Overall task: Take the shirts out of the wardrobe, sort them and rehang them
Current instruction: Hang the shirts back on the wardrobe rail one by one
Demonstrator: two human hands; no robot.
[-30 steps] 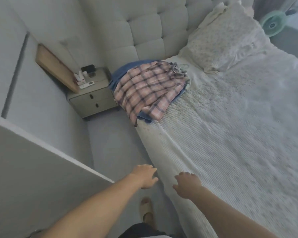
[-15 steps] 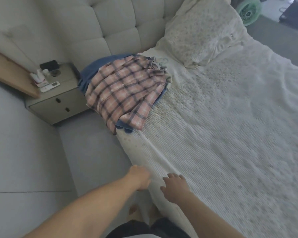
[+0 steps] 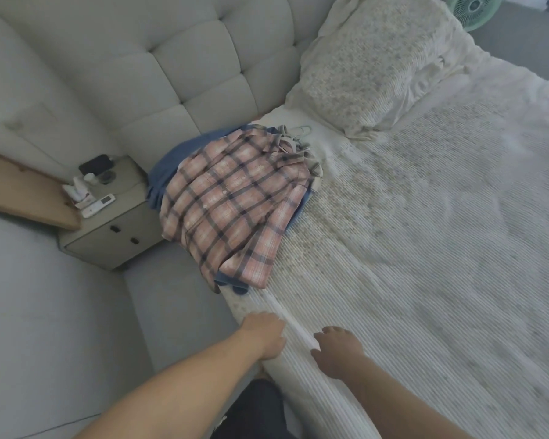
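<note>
Lying stacked on bed (image 3: 425, 248), two shirts (image 3: 235, 210), one pillow (image 3: 377, 68), two hands (image 3: 262, 335) empty, loose.

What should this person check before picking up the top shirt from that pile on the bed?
1. Both hands free: left hand and right hand hold nothing. Ok.
2. Hands at the pile: both well short of it, near the bed edge. Not ok.
3. Plaid shirt on top, uncovered. Ok.
4. Blue garment underneath, could drag along. Cannot tell.
5. Hangers at the collars, tangled or not. Cannot tell.
</note>
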